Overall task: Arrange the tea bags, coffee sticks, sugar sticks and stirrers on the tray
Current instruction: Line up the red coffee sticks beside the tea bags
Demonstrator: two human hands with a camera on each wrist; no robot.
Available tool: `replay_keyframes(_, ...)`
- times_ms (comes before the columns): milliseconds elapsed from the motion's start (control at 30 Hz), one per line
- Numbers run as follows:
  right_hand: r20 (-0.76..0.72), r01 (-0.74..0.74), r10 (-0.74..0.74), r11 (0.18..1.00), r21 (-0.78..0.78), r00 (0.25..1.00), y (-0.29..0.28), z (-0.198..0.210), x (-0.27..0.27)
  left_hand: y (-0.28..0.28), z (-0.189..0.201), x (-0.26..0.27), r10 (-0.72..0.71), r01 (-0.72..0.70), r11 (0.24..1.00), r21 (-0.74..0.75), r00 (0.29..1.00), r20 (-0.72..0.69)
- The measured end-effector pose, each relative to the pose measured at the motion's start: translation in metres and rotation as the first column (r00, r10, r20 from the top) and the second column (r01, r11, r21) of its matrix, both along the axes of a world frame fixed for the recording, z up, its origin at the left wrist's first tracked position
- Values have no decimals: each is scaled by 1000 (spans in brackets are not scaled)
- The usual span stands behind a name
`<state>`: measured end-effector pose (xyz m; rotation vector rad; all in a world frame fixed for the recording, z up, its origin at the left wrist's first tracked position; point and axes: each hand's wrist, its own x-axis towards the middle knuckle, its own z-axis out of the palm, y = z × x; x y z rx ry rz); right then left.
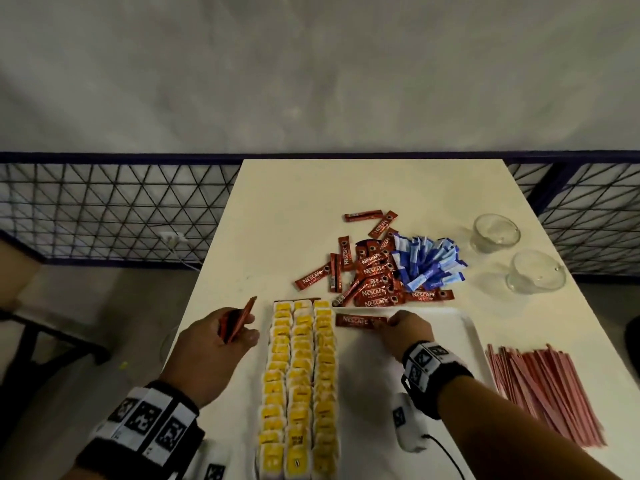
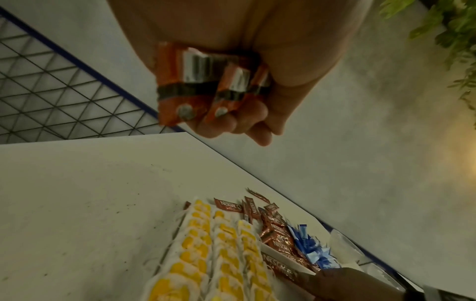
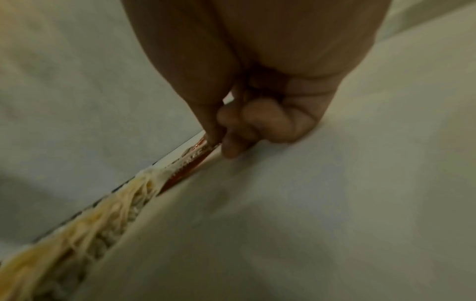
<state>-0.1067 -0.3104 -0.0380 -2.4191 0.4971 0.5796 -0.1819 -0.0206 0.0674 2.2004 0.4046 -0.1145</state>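
White table (image 1: 277,209) against a wire-mesh fence; white tray (image 1: 460,327) at its near edge carries three yellow tea bag rows (image 1: 299,382), with one red coffee stick (image 1: 358,321) flat beside them, pinched at its end by the right hand (image 1: 408,332). Left hand (image 1: 211,348), beside the tray, grips a few coffee sticks (image 1: 239,318). Left wrist view shows their foil ends (image 2: 203,81) fanned in curled fingers; right wrist view shows thumb and fingertip (image 3: 215,130) closing on the stick edge-on, blurred.
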Motion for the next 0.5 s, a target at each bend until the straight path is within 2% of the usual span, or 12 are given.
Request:
replay_keyframes(67,111,-30,33,999,-36,993,-1,4,-2,4,-2,-5,15,-15,1000,0,1000,9)
replay_keyframes(133,206,-207,220,975,-83,954,-1,7,-2,5,-3,-9,30,-30,999,-17,999,21)
replay_keyframes(200,226,-420,443,896,-141,868,4,2,2,4,-5,-12,41,-40,999,-32,999,20)
replay_keyframes(267,196,-533,568,821,-207,799,11,-4,9,3,-6,-15,45,-44,998,-53,999,18)
replay_keyframes(367,164,-586,638,762,-274,753,16,-5,16,4,-6,-16,52,-50,996,-71,998,24)
replay_keyframes(500,174,-605,661,743,-286,730,15,-5,19,6,-7,-18,64,-63,994,-87,998,16)
